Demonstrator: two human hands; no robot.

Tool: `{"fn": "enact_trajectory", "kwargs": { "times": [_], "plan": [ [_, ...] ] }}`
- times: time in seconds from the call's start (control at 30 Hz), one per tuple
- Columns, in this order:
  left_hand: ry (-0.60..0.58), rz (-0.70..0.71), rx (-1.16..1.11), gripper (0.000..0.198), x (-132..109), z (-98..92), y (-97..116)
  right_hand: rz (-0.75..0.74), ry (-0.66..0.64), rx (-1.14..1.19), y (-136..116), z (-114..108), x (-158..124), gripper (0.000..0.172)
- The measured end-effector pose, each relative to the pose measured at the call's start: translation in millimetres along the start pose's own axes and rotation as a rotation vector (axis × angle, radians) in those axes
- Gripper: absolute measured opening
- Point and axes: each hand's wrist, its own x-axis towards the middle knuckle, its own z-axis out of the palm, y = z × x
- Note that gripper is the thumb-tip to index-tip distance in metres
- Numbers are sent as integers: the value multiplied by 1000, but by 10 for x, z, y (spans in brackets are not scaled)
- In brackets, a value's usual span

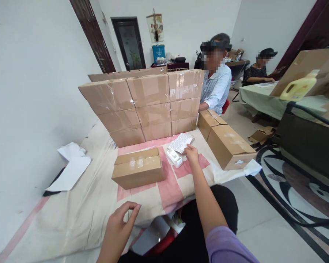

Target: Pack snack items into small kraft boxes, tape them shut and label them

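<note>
My right hand (192,153) reaches over the table, its fingers closed at the near right edge of a white sheet printed with rows of small marks (180,142). Just below that sheet lies a small white plastic object with a hollow middle (174,158); its exact kind is unclear. Near the table's front edge my left hand (123,221) hovers with thumb and forefinger pinched together. Anything between those fingertips is too small to make out. A taped brown cardboard box (138,173) sits between my left hand and the stacked boxes.
A wall of taped cardboard boxes (150,106) stands across the table's far side. Another long carton (229,142) rests at the right edge. White papers (71,168) lie on the left. One person (216,86) sits behind the boxes, another (259,69) at a farther table.
</note>
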Motion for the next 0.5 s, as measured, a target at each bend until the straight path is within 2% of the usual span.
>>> {"fn": "enact_trajectory", "kwargs": {
  "times": [0.13, 0.3, 0.5],
  "plan": [
    [18, -4, 12, 38, -38, -27, -40, 55, 2, 4, -40, 15, -25, 64],
    [32, -9, 4, 38, -88, -47, -86, 19, -21, -42, -162, 51, -26, 69],
    [48, -13, 14, 36, -111, -134, -106, 12, -72, -168, -206, 133, 14, 62]
  ]
}}
